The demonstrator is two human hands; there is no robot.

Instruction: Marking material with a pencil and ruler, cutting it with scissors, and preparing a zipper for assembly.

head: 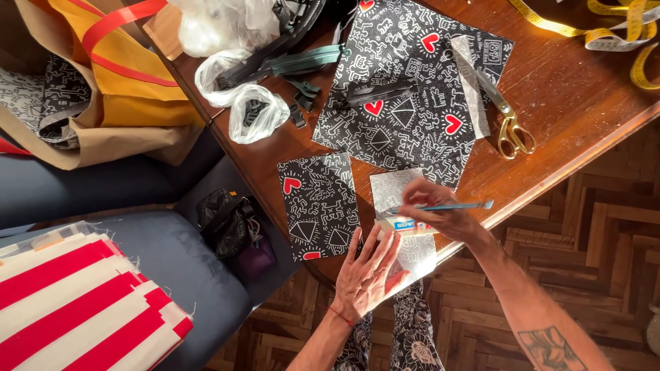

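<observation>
Dark brown wood counter (577, 103) filling the upper right, herringbone parquet floor (605, 233) below it. Off to the left, a grey-blue cushioned seat (172, 261) with a folded red-and-white striped fabric (75, 302) on it, plus a tan and yellow bag (117, 75) further up. Big black doodle-print fabric (405, 89) with red hearts spread across the middle of the counter, black zipper (381, 93) lying on top of it. Smaller square of the same print (320, 206) near the counter's front edge, just beside a pale piece turned wrong side up (405, 227) that hangs a bit over the edge. Left hand (368, 271) pressed flat on that pale piece, fingers spread wide, red thread around the wrist. Right hand (436, 209) over the same piece, fingers pinched narrow around a thin blue pencil (457, 205), tip down at the fabric. Small white ruler-like strip (407, 224) right under that hand, can't really make out what it is. Gold-handled scissors (505, 117) near the big piece's right edge, yellow measuring tape (612, 31) in the far corner, clear plastic bags (240, 96) and a teal zipper (306, 60) up top.
</observation>
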